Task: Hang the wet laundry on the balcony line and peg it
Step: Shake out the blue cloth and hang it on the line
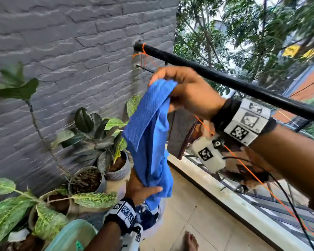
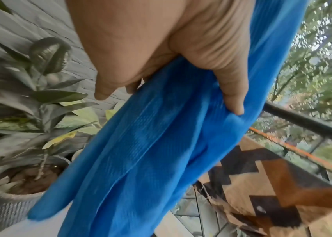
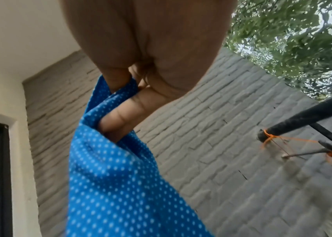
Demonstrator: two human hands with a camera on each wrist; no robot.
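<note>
A blue mesh garment (image 1: 149, 134) hangs lengthwise between my two hands in front of the grey wall. My right hand (image 1: 179, 89) pinches its top edge just below the black rail (image 1: 243, 84). My left hand (image 1: 143, 191) grips its lower part, thumb pressed across the cloth (image 2: 161, 144). In the right wrist view the fingers are curled into the dotted blue fabric (image 3: 110, 160). An orange line (image 1: 243, 165) runs under the rail, tied at its wall end (image 1: 143, 49). A brown zigzag cloth (image 2: 272, 189) hangs by the railing.
Potted plants (image 1: 91, 142) crowd the floor by the grey brick wall (image 1: 62, 51). A teal tub (image 1: 71, 236) sits at the bottom left. The balcony railing (image 1: 261, 205) runs along the right, with trees beyond. A bare foot (image 1: 190, 241) stands on the tiles.
</note>
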